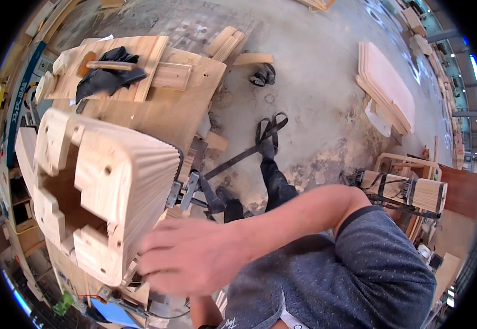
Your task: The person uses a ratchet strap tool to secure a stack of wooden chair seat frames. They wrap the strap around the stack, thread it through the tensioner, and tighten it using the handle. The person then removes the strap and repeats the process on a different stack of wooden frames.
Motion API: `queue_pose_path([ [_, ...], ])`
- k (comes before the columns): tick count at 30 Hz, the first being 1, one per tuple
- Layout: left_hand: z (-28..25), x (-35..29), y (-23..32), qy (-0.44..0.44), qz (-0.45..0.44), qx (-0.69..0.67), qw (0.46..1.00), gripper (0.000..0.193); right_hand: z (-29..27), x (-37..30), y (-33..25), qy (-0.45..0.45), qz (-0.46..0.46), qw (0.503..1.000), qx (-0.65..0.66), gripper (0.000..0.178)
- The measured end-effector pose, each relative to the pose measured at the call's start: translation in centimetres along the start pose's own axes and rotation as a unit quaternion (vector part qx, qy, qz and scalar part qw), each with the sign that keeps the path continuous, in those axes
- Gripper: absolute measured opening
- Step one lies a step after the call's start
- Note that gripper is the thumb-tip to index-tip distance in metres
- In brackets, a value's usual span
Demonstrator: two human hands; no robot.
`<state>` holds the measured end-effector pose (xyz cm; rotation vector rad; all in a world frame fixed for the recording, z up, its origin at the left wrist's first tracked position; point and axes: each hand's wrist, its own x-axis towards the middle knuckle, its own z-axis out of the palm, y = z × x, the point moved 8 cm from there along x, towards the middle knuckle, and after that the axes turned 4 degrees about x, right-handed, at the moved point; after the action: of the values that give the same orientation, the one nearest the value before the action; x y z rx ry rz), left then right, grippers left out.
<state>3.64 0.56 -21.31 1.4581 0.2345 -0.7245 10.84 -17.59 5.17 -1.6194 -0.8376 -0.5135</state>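
Note:
A clamped stack of pale wooden pieces (pixel 104 170) with rounded corners and a ridged side stands at the left. Its notched front pieces surround a dark hollow. Reaching across from the right, my right hand (pixel 189 257) is against the lower right edge of the stack. Its fingers are curled, and whatever is under them is hidden. A metal clamp (pixel 186 192) with a black strap (pixel 233 162) sits at the stack's side, just above my right hand. Part of my left forearm (pixel 204 312) shows below; the left hand itself is hidden.
Behind the stack is a plywood bench top (pixel 189 90) with a board, a dark cloth (pixel 109 79) and a wooden-handled tool (pixel 111 65). The strap loops onto the floor by my feet. A panel stack (pixel 386 88) and a strapped wooden bundle (pixel 403 189) stand at the right.

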Motion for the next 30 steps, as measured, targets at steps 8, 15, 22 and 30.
queue_pose_path([
  [8,19.4,13.3,11.4,0.047,0.166,0.324,0.93,0.033,-17.5,-26.7,15.7,0.013,0.447,0.891,-0.083,0.01],
  [15,38.0,38.9,19.4,0.044,0.363,0.671,0.644,0.056,-32.7,-57.7,35.2,-0.144,0.71,0.669,-0.167,0.024],
  [22,39.6,50.0,15.6,0.003,0.285,0.784,0.551,0.062,-44.6,-73.8,55.3,-0.17,0.741,0.607,-0.232,0.031],
  [30,37.4,51.7,14.0,-0.014,0.189,0.808,0.558,0.043,-48.7,-73.8,80.0,-0.066,0.588,0.732,-0.339,0.033],
])
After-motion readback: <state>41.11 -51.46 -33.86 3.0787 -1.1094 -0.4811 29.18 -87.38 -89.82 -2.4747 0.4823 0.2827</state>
